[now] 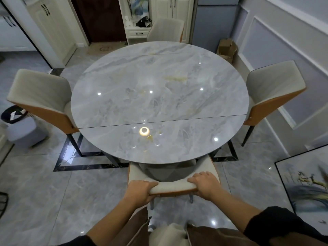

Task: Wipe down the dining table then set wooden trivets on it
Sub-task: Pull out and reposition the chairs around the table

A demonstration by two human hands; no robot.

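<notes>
Round marble dining table (159, 82), glossy. Near chair (173, 188) at its front edge: left hand (141, 189) and right hand (204, 183) each grasp the backrest top.

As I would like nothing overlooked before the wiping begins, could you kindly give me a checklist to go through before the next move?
1. Grip of left hand and right hand on the near chair by its backrest: ok.
2. Bare table for wiping: ok.
3. A wiping cloth at hand: not ok, none in view.
4. The wooden trivets at hand: not ok, none in view.
5. The framed picture on the floor stands apart from the near chair: ok.
</notes>
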